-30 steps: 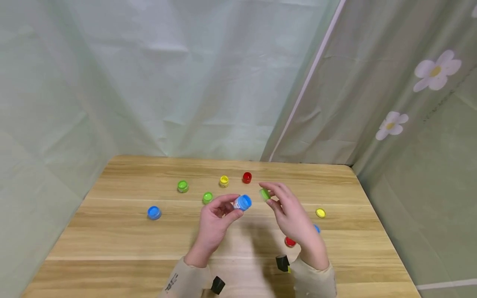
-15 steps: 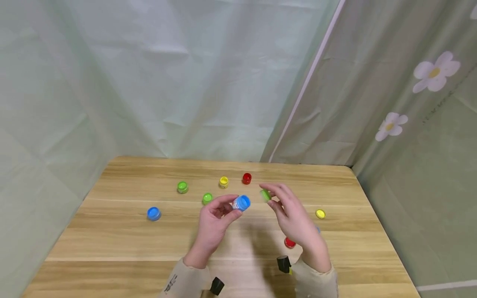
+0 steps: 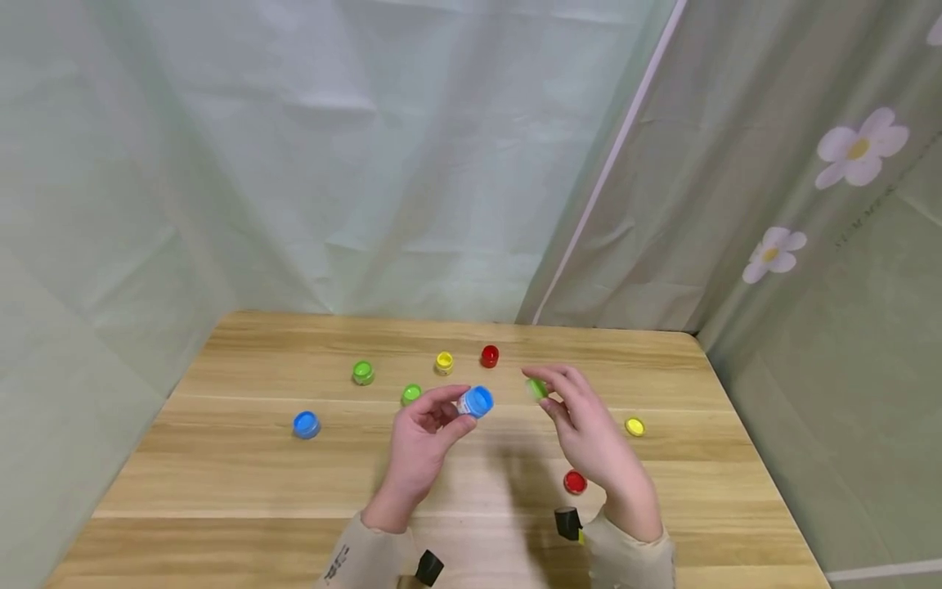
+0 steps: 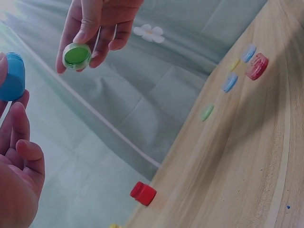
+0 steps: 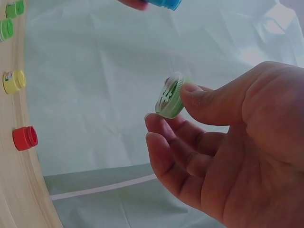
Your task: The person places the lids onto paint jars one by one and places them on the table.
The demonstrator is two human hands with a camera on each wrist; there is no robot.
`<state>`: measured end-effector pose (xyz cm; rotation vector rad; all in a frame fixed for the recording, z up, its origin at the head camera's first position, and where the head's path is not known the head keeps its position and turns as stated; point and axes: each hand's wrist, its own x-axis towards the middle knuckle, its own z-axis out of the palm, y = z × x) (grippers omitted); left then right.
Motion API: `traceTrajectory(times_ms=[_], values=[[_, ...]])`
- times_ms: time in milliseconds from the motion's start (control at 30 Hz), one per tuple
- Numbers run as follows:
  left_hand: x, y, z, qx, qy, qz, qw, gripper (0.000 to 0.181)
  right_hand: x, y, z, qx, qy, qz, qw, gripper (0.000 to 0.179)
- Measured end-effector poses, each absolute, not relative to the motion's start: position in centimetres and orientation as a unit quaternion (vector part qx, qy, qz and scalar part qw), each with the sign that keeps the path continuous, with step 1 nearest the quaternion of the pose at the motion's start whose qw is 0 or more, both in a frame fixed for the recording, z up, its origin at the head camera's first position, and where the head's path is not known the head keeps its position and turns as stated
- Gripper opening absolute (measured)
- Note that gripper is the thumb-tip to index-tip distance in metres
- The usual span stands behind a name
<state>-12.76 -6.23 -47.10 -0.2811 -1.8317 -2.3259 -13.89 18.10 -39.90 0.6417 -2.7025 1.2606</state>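
My left hand (image 3: pixel 423 442) grips a small blue paint jar (image 3: pixel 477 402) by its sides, its open mouth tilted up toward the camera. To the right, my right hand (image 3: pixel 592 433) pinches a green lid (image 5: pixel 171 96) between thumb and fingers. The hollow inner side of that lid shows in the left wrist view. Both hands are raised above the wooden table (image 3: pixel 243 483), with a gap between jar and lid. Behind the left hand a green jar (image 3: pixel 411 394) is partly covered by it.
Toward the back stand another green jar (image 3: pixel 363 373), a yellow jar (image 3: pixel 444 363) and a red jar (image 3: pixel 490 357). A blue jar (image 3: pixel 306 424) is at the left. On the right lie a yellow lid (image 3: pixel 634 426), a red lid (image 3: pixel 576 482) and blue lids (image 4: pixel 230 82).
My right hand has drawn slightly to the right with the green lid, widening the gap to the blue jar. My left hand keeps its hold, almost still.
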Motion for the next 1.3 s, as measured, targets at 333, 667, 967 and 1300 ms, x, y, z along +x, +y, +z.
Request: traceTrajectory(times_ms=[333, 667, 967, 1300], values=[[-12.9, -6.2, -47.0, -0.099, -0.610, -0.781, 0.090, 0.036, -14.0, 18.3, -40.1, 0.198, -0.891, 0.408, 0.018, 0.046], [-12.9, -6.4, -46.8, -0.105, -0.601, -0.786, 0.098, 0.035, -15.6, 20.2, -42.8, 0.154, -0.917, 0.364, -0.051, 0.032], [-12.6, -6.7, -46.7, -0.106, -0.604, -0.784, 0.098, 0.035, -16.6, 21.3, -46.8, 0.097, -0.940, 0.314, -0.096, 0.021], [-12.6, -6.8, -46.5, -0.108, -0.597, -0.789, 0.097, 0.035, -16.4, 21.0, -48.8, 0.117, -0.955, 0.260, -0.077, 0.025]])
